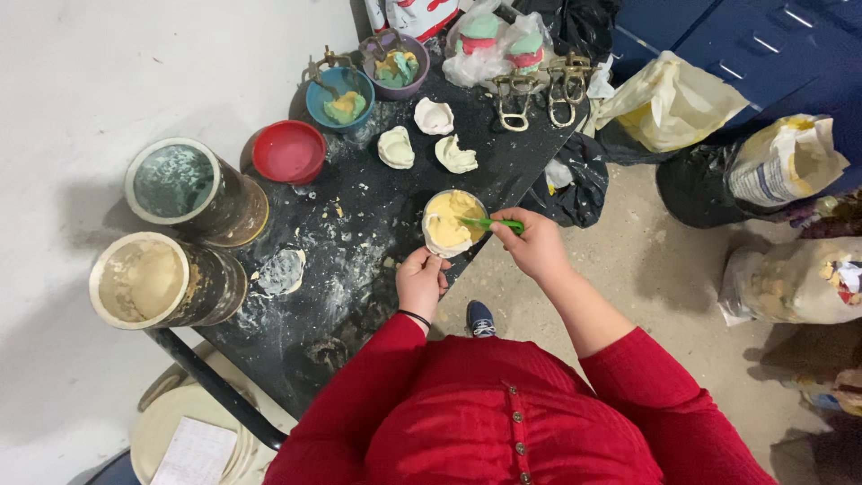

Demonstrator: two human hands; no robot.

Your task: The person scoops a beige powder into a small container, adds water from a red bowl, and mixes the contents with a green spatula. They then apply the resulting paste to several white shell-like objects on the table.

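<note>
My left hand (420, 280) grips the near side of a small rubber mixing bowl (432, 239) full of thick yellow paste, at the right edge of a black table (359, 278). In my right hand (536, 244) is a green-handled spatula (492, 223) whose blade sits in the paste. I wear red sleeves and a dark band on my left wrist.
On the table: three white plaster casts (434, 116), a blue bowl (339, 97), a purple bowl (396, 65), a red bowl (288, 151), two tall cylinders (171, 280), metal frames (539, 93), bagged pink-green moulds (492, 39). Open sacks (781, 162) stand on the floor to the right.
</note>
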